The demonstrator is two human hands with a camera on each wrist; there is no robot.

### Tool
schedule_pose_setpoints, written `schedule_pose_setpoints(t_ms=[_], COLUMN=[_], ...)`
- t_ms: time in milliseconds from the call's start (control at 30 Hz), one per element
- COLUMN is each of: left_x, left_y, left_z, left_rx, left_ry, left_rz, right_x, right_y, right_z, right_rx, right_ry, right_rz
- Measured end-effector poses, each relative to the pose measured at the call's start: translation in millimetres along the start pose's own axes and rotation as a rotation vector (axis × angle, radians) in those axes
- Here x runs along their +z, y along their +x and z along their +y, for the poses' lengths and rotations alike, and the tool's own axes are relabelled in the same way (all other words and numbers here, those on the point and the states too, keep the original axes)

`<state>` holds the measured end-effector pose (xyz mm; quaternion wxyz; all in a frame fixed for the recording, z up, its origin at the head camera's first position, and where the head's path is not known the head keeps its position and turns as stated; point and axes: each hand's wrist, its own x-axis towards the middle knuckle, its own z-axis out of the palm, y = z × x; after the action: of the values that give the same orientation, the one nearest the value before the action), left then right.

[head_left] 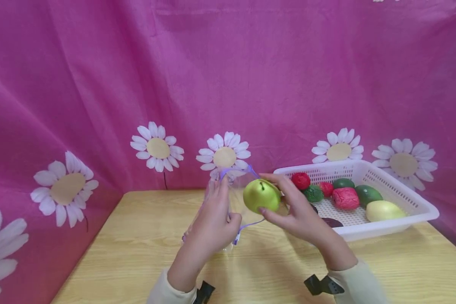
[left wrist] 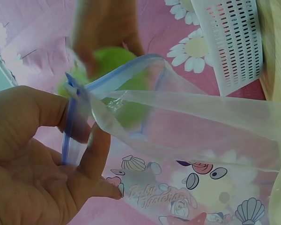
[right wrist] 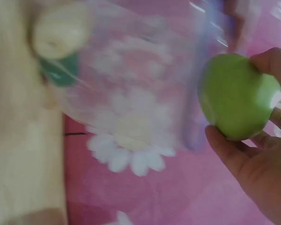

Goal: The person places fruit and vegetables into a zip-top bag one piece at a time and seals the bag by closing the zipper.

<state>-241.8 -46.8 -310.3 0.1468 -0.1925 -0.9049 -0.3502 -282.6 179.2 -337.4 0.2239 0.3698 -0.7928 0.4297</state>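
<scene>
My left hand [head_left: 214, 216] pinches the blue-edged rim of a clear zip bag [left wrist: 152, 194] printed with shells. The bag's mouth gapes toward the right. A shiny green apple [head_left: 261, 195] with a dark stem is gripped by my right hand [head_left: 301, 213], thumb and fingers around its sides. In the left wrist view the apple overlaps the bag's opening. At the bag's bottom, in the right wrist view, show a pale rounded piece [right wrist: 61, 30] and a dark green one [right wrist: 61, 70].
A white perforated basket [head_left: 422, 211] stands on the wooden table [head_left: 137, 249] at the right. It holds red pieces [head_left: 345, 198], green ones [head_left: 367, 195] and a pale yellow fruit [head_left: 384, 210]. A pink curtain [head_left: 228, 76] with white daisies hangs behind.
</scene>
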Motion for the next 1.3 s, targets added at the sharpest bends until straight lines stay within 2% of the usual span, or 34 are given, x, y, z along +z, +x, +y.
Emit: schedule_pose_setpoints(t_ms=[67,133,233,333,500,667,733,800,867,900,1000,1067,1167,1300], left_x=[2.3,4.1,5.2,5.4,2.5,-2.7,-5.3,-8.1,-10.1,-10.4,-12.8,-13.9,-17.0,-23.0], left_y=[-1.3,-2.3,-3.4,-3.0,-1.8,0.7,2.2,3.3,4.6,5.5,7.5,8.7,8.6,6.9], left_z=[-0.2,-0.7,-1.1,-1.6,-2.7,-7.1,-9.4,-11.3,-12.6,-13.1,-14.0,-15.0,-18.6,-25.5], left_rx=[0.016,0.033,0.064,0.096,0.056,0.026,0.021,0.011,0.013,0.015,0.014,0.015,0.027,0.054], left_ry=[0.003,0.002,0.001,0.008,-0.007,-0.084,-0.109,-0.127,-0.148,-0.159,-0.179,-0.182,-0.167,-0.163], left_rz=[-0.005,-0.013,-0.022,-0.025,-0.023,-0.027,-0.021,-0.007,0.01,0.012,-0.022,-0.052,-0.084,-0.112], right_x=[13,20,23,22,21,22,23,23,22,20,17,18,26,39], right_y=[-2,-5,-10,-12,-9,-7,-6,-5,-4,-4,2,10,30,58], right_z=[3,6,7,7,5,0,-3,-7,-10,-12,-15,-15,-17,-27], right_rx=[-0.012,0.011,0.07,0.08,0.042,0.016,0.039,0.106,0.201,0.249,0.367,0.415,0.438,0.345], right_ry=[-0.07,-0.133,-0.211,-0.278,-0.341,-0.412,-0.479,-0.538,-0.521,-0.478,-0.283,-0.151,-0.072,-0.113], right_rz=[-0.044,-0.085,-0.111,-0.108,-0.106,-0.041,0.017,0.079,0.104,0.096,0.037,-0.023,-0.085,-0.162])
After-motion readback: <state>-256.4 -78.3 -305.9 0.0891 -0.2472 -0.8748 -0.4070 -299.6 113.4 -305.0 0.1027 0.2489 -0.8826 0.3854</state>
